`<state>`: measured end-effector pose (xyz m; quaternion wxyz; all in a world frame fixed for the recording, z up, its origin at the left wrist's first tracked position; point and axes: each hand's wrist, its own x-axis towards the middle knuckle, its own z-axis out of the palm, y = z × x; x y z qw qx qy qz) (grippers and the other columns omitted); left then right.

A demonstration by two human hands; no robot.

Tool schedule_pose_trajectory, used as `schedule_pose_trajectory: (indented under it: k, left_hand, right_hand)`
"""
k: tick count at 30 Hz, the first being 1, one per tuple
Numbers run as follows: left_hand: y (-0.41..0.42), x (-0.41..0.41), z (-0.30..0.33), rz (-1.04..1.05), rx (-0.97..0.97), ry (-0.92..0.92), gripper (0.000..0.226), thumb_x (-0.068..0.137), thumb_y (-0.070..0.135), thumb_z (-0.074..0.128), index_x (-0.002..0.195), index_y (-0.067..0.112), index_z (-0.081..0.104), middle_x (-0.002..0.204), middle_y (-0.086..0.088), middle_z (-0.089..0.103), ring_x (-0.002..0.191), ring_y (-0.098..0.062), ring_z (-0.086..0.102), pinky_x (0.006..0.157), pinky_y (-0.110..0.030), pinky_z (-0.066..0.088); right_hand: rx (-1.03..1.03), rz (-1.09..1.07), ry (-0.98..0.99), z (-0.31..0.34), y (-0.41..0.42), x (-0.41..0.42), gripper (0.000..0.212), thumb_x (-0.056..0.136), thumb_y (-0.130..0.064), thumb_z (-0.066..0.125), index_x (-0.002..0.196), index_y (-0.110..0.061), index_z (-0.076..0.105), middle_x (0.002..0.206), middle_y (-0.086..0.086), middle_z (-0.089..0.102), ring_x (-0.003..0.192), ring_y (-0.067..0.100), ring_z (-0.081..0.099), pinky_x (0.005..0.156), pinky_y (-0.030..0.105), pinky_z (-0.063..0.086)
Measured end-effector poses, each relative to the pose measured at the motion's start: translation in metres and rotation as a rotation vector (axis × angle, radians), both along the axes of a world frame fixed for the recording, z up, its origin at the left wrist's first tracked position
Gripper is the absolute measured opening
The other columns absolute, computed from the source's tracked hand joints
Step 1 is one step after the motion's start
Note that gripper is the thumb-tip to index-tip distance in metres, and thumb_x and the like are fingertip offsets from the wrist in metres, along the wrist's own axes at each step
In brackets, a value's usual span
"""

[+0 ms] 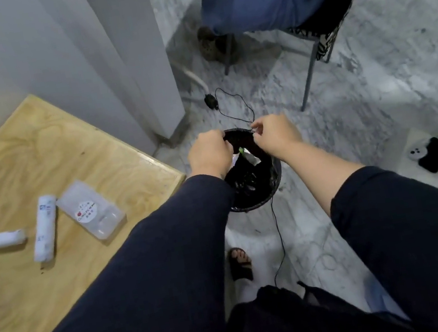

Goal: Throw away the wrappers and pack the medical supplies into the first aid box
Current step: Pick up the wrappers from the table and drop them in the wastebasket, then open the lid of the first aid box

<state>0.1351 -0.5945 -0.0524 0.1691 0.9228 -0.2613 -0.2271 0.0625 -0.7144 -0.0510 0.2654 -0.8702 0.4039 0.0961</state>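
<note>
Head view: both hands hang over a round black bin (256, 185) lined with glossy black plastic, standing on the marbled grey floor. The left hand (210, 154) is curled closed at the bin's near-left rim; what it holds cannot be told. The right hand (274, 133) pinches its fingers (256, 130) together at the far rim. A crinkled white wrapper (251, 157) lies inside. On the pale plywood surface (57, 279), three soft white bandage rolls (44, 228) lie apart, the middle one's long axis running toward and away from the person, beside a clear rectangular plastic box (90, 209).
</note>
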Motion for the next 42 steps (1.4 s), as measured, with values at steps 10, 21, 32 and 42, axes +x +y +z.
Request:
schedule_pose_trajectory:
  k: [10,21,32,42]
  left_hand:
    - [0.024,0.007,0.022,-0.087,0.1,-0.037,0.032,0.091,0.017,0.047,0.114,0.014,0.07,0.112,-0.006,0.07,0.104,-0.032,0.065,0.082,-0.038,0.052]
    - [0.156,0.016,0.1,-0.139,0.157,-0.255,0.035,0.092,0.025,0.051,0.123,0.018,0.065,0.123,-0.004,0.065,0.114,-0.028,0.06,0.079,-0.034,0.047]
    - [0.421,-0.015,0.154,0.21,0.171,-0.264,0.035,0.092,0.027,0.054,0.127,0.025,0.062,0.128,0.004,0.063,0.115,-0.026,0.059,0.089,-0.036,0.049]
    - [0.61,-0.049,0.148,0.629,0.172,-0.255,0.042,0.088,0.031,0.061,0.128,0.018,0.059,0.123,-0.003,0.064,0.109,-0.029,0.062,0.091,-0.042,0.052]
  right_hand:
    - [-0.042,0.127,0.084,0.021,0.021,0.009,0.033,0.091,-0.021,0.054,0.122,-0.023,0.063,0.12,0.006,0.067,0.108,0.029,0.063,0.088,0.039,0.055]
    - [-0.16,0.464,0.03,0.11,0.139,0.019,0.041,0.086,-0.03,0.061,0.125,-0.016,0.061,0.127,0.007,0.063,0.118,0.027,0.058,0.096,0.036,0.05]
    - [-0.233,0.87,-0.057,0.148,0.362,0.036,0.05,0.087,-0.035,0.064,0.133,-0.015,0.054,0.132,0.006,0.059,0.122,0.025,0.054,0.1,0.038,0.046]
    - [-0.24,1.196,-0.142,0.146,0.54,0.054,0.05,0.086,-0.032,0.062,0.133,-0.017,0.054,0.133,0.009,0.059,0.122,0.029,0.053,0.098,0.039,0.048]
